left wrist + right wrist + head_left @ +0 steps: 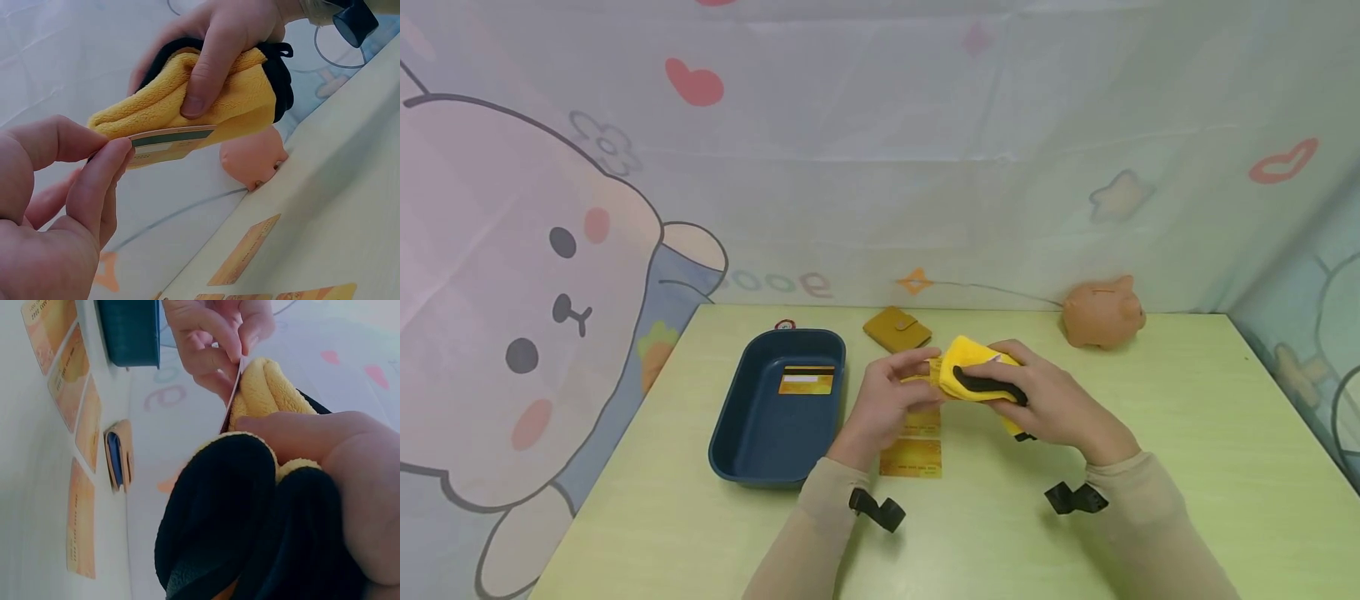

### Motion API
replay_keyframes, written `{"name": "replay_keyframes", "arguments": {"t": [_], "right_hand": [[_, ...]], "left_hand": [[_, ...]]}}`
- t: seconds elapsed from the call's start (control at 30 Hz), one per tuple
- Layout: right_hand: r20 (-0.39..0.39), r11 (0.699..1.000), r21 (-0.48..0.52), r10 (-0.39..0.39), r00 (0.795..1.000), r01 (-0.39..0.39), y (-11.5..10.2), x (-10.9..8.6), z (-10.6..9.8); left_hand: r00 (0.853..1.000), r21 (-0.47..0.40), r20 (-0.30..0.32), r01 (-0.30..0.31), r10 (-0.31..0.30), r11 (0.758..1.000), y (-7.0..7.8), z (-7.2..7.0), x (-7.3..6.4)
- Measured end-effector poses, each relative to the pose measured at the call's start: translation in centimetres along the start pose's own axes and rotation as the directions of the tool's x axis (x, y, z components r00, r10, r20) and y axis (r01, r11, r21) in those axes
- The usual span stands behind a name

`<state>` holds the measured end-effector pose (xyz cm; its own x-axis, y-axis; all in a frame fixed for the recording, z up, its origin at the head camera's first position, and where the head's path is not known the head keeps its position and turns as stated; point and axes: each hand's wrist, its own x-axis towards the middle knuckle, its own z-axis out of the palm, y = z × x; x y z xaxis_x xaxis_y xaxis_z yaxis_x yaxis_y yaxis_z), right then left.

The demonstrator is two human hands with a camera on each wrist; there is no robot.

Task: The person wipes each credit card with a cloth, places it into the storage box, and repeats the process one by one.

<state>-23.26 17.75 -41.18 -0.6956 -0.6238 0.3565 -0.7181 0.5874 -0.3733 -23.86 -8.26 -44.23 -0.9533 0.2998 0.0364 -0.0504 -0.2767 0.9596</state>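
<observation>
My left hand [883, 404] pinches a gold bank card [172, 145] at one end between thumb and fingers. The card's dark stripe faces the left wrist camera. In my right hand [1056, 400] is a folded yellow cloth [961, 354] with black edging, gripped with the thumb on top. The cloth lies against the card's face, both raised above the table. Below the hands, several gold cards [910, 460] lie on the table, partly hidden by the left hand in the head view. The right wrist view shows them beside each other.
A dark blue tray [775, 446] stands to the left, with one card [807, 381] lying stripe up inside. Behind the hands is a mustard wallet [895, 329]. An orange piggy bank [1101, 314] stands at the back right. A small round red-and-white piece [785, 325] shows behind the tray.
</observation>
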Motion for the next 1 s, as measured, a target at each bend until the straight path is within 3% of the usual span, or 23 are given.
{"name": "replay_keyframes", "arguments": {"t": [0.23, 0.53, 1.0], "right_hand": [[-0.005, 1.000, -0.008, -0.016, 1.000, 0.016, 0.5, -0.3, -0.5], [0.016, 0.999, -0.035, 0.021, 1.000, -0.021, 0.7, -0.7, -0.9], [0.028, 0.991, -0.121, 0.067, 0.997, -0.063, 1.1, -1.3, -1.5]], "left_hand": [[0.999, -0.027, -0.034, 0.001, -0.002, 1.000, 0.6, 0.0, -0.3], [0.998, -0.076, -0.063, -0.023, 0.018, 0.997, 0.8, -0.6, -0.2], [0.996, -0.072, -0.083, -0.049, 0.043, 0.996, 0.9, -1.3, -0.1]]}}
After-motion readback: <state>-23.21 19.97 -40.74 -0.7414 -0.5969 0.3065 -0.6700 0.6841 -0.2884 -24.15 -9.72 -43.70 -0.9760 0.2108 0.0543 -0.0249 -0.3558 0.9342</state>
